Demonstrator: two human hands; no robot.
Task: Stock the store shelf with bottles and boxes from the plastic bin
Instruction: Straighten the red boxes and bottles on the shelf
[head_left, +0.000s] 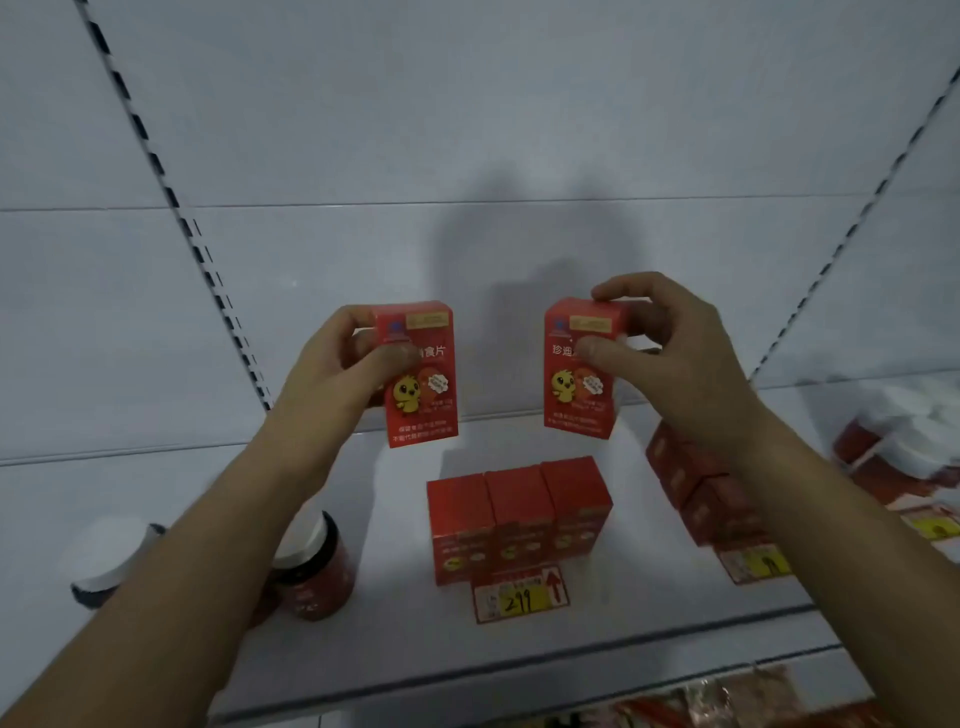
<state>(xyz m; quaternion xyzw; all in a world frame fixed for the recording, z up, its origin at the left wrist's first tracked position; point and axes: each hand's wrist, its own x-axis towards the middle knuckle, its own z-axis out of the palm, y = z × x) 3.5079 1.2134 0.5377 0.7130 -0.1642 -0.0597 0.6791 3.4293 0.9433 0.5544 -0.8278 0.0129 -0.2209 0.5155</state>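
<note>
left hand (347, 358) pinching red box (422, 375) near top | right hand (670, 353) pinching second box (582, 370) likewise | probably light, crushable card; grip side faces | set behind shelf (395, 597) row (519, 514)

Yellow price tag (521, 597) (reading 299) at the front edge, another (759, 564) further right

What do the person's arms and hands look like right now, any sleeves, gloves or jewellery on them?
Both forearms are bare up to the frame edge: no sleeves show. The left hand and the right hand wear no gloves, and no rings, watch or wristbands can be seen on either. Nails look short and unpainted, though the picture is too soft to be certain.
</note>
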